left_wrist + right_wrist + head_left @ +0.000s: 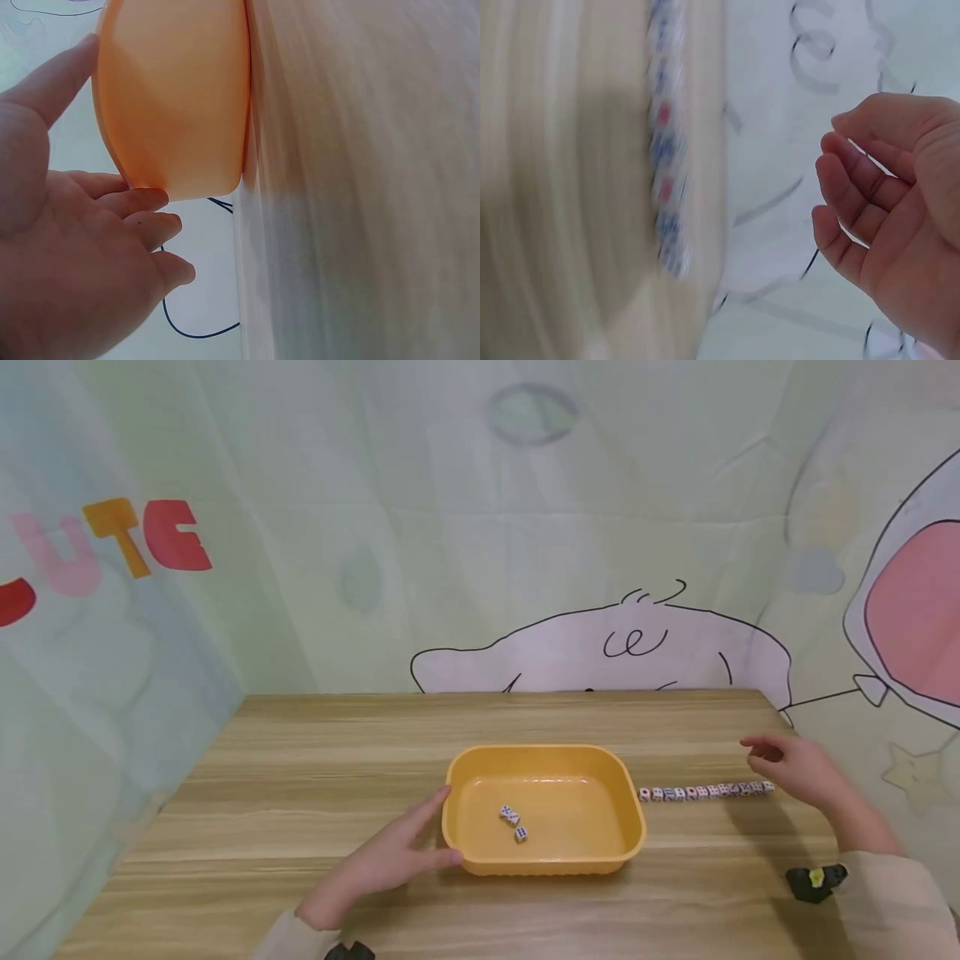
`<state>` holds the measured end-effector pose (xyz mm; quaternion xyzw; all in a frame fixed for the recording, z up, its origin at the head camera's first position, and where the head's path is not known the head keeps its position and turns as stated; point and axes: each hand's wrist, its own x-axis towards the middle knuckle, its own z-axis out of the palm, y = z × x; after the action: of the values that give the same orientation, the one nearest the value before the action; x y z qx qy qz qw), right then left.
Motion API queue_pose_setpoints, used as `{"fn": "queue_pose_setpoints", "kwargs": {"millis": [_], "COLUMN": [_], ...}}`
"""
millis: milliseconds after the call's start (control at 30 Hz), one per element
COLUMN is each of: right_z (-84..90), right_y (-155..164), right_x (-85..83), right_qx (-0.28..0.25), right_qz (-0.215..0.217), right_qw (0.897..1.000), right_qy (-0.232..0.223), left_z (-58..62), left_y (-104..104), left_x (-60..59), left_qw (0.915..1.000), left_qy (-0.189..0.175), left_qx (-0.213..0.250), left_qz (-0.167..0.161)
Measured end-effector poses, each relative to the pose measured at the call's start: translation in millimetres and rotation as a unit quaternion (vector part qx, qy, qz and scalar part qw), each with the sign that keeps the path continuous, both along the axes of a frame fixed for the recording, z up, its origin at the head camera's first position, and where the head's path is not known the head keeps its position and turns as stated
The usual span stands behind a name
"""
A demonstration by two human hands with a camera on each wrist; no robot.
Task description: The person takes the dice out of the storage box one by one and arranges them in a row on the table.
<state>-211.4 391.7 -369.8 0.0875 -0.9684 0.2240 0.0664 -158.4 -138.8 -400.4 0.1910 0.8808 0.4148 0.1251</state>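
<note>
A yellow-orange plastic bin [547,867] stands on the table, with three small white dice [521,835] lying on its floor toward the left. My left hand [393,857] touches the bin's left end, thumb and fingers spread along the rim; the left wrist view shows these fingers [142,199] against the wall. To the right of the bin, several dice [702,792] stand in a straight row, blurred in the right wrist view. Just above and beyond the row's right end hovers my right hand [798,768], fingers loosely bent and nothing visible in them.
The wooden table [337,735] reaches back to a printed fabric backdrop [315,568] with cartoon drawings. Table surface lies in front of the bin and to its left. Black wrist devices [816,882] sit near both sleeves.
</note>
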Motion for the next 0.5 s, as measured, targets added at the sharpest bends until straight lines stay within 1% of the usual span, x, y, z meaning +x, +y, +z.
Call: {"fn": "queue_pose_setpoints", "kwargs": {"millis": [167,400,500], "right_z": [9.3,17.4,19.2], "right_y": [-37.5,-86.2,-103.9], "right_x": [-0.7,-0.5,0.0], "right_qx": [-0.027,-0.036,-0.044], "right_qz": [0.048,0.107,0.129], "right_qw": [0.998,0.993,0.99], "right_qy": [0.018,0.032,0.029], "left_z": [1.6,0.3,-0.4], "left_y": [-0.7,-0.9,-0.9], "left_x": [-0.1,-0.6,-0.8], "left_qw": [0.9999,0.9998,0.9998], "left_qy": [0.0,0.008,0.01], "left_qx": [0.009,0.009,0.009], "left_qz": [-0.008,-0.014,-0.014]}}
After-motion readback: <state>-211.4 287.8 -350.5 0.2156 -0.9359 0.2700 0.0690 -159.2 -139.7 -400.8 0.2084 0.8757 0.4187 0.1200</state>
